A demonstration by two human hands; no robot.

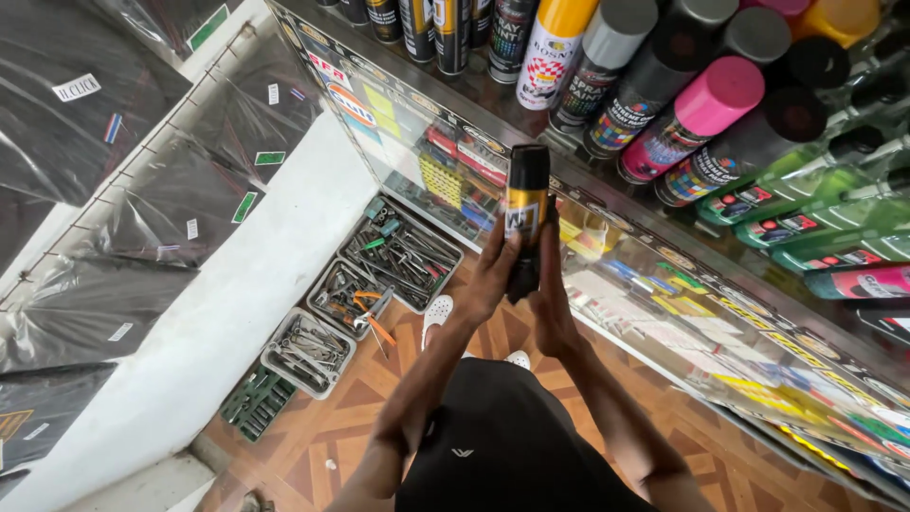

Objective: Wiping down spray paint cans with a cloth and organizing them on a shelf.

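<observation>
Holding the black can point(527, 213) upright between both hands, the grip is best kept low on the body so the cap end stays free; that is a judgement, since the cap looks to be the end being worked toward. The can is pressed between the left hand point(491, 275) and the right hand point(552, 294), above the fingertips of both and in front of the glass counter point(664, 313). The left fingers are curled partly round the lower body; the right fingers lie flatter along its other side, nearly closed on it. Steady, even pressure from both sides is judged to keep it from slipping or tilting.

One can is held. Two hands are on it. Beyond the fingers, on the counter top, spray cans point(701, 104) are stood in rows: about fifteen caps are counted, though the rows are cut off by the edge, so the true number cannot be told. Below and to the left of the fingers, four tool trays point(398, 251) are laid on the tiled floor point(322, 427). Two white shoes point(437, 310) are seen under the wrists. Further left, dark plastic-wrapped sheets point(85, 303) are hung on the wall.
</observation>
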